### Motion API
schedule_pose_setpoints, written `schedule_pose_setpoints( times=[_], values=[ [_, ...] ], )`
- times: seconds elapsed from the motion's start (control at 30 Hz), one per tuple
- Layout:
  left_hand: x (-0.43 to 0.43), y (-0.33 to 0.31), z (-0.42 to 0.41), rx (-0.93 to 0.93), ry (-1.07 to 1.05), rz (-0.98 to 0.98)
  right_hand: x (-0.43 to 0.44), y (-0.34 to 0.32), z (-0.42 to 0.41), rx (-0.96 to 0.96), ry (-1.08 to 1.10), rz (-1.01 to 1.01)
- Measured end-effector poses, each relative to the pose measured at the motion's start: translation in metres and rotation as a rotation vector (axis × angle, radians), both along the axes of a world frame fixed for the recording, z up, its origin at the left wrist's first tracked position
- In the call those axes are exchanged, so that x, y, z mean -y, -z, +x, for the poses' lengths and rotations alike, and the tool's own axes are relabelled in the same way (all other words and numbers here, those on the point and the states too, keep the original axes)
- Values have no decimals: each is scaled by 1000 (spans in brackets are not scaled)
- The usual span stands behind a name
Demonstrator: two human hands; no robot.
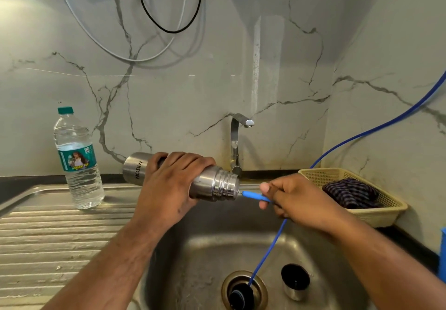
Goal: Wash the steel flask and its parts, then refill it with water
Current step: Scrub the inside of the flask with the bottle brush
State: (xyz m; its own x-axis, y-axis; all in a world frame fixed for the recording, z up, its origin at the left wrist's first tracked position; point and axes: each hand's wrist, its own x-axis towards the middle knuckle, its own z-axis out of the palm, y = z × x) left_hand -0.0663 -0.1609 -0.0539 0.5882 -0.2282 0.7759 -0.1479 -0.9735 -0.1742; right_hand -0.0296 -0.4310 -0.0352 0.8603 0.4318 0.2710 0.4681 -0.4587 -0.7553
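Arms: your two arms come in from the bottom edge and reach over the sink (193, 249).
Left hand (169, 189): it wraps round the middle of the flask (214, 184) and grips it tight. It holds the flask up in the air over the sink.
Flask: it lies on its side. Its bottom points left and its open mouth points right, toward your other hand.
Right hand (296, 201): its fingers curl round the blue tool (254, 195) and pinch it, just beside the flask's mouth.
Tool: a thin metal stem goes from the blue handle into the mouth. The far end is hidden inside. I think it is a brush, but you cannot see that.
Line-up: this is what matters most. The tool and the flask lie along one line, left to right. So I think the next push should go left, into the flask, and the pull should come back right. Keep the tool straight so it does not scrape the rim.
Nearer hand: your right hand is nearer the mouth, so it does the moving. Your left hand only holds.
Parts: a steel cup (295, 282) lies low in the sink. A dark round part (241, 295) sits on the drain. Both are well apart from the flask.
Hose (268, 249): it runs down to the drain under your right hand. It might get in your way.
Bottle (77, 164): it stands at the left, near the flask's bottom, not touching.
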Motion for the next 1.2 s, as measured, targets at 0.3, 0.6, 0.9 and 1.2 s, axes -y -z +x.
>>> schedule_pose_setpoints(
  times=[0.3, 0.6, 0.9, 1.2],
  values=[
    [-4, 2, 2, -27, -59, -67, 17, -5, 5, 975, 161, -363],
    [0, -2, 1, 45, 23, 60, 3, 4, 5, 428, -49, -236],
    [-1, -1, 1, 14, -12, -24, 14, -5, 1, 777, 121, -329],
    [-3, 0, 1, 14, -43, -30, 11, -6, -5, 782, 72, -396]
  ],
)
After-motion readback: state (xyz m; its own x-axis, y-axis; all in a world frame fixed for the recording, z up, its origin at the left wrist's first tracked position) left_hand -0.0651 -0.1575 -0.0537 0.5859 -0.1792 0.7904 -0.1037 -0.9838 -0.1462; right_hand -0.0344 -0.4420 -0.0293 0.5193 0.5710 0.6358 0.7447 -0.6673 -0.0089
